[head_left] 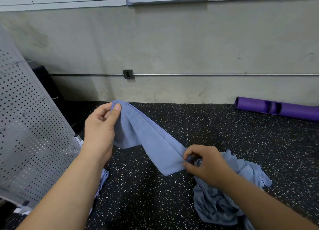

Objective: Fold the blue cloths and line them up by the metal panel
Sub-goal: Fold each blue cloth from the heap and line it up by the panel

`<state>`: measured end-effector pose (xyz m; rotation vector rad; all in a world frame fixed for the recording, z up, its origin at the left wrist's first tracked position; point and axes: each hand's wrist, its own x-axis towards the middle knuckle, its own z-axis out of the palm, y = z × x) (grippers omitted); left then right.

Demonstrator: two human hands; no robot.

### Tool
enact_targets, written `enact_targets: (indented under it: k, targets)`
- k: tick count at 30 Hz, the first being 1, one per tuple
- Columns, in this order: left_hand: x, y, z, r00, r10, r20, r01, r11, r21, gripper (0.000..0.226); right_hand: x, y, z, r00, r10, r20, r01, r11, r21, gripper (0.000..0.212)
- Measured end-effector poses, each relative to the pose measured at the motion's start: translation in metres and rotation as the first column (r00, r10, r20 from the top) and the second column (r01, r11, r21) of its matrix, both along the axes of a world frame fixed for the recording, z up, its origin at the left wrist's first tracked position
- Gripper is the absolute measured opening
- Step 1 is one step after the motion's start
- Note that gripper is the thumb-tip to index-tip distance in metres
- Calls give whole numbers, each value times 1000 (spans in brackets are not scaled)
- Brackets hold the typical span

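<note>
Holding one blue cloth in the air above the speckled floor, both hands pinch it. Left hand: grip clenched on the upper corner, thumb on top, the folded edges bunched there. Right hand: grip pinching the lower end; the fingertips hide exactly how many layers it holds. Cloth runs taut on a slant between the two grips, one loose flap hanging below the left grip.

Hard to make out: a stack of folded cloths under the left forearm, mostly hidden by it; count cannot be told. It lies just beside the perforated metal panel, which leans to the left of the left grip and is cut off by the frame edge.

Below the right grip, a crumpled heap of blue cloths, partly covered by the right forearm; number unclear.

Beyond the right grip, by the wall: one purple roller, its far end cut off.
</note>
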<state>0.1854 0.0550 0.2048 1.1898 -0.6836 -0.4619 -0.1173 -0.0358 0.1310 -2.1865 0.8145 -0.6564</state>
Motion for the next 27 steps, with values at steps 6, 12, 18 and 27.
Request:
enact_targets:
  k: [6,12,18,27]
  targets:
    - [3,1,1,998,16,57,-17,1000,23,12,-2,-3,-2,1000,8,-2,-8,997,73,11]
    - [3,2,0,996,-16,88,10,998,63,7,-2,-3,-4,997,50,-58,-42,992,119,21]
    - [4,2,-3,973,71,220,-101,987,127,7,-1,-1,-2,998,14,-65,-7,994,107,21]
    - [21,-2,-23,917,140,372,-270,907,324,8,-7,-13,15,976,-218,15,218,975,-32,23]
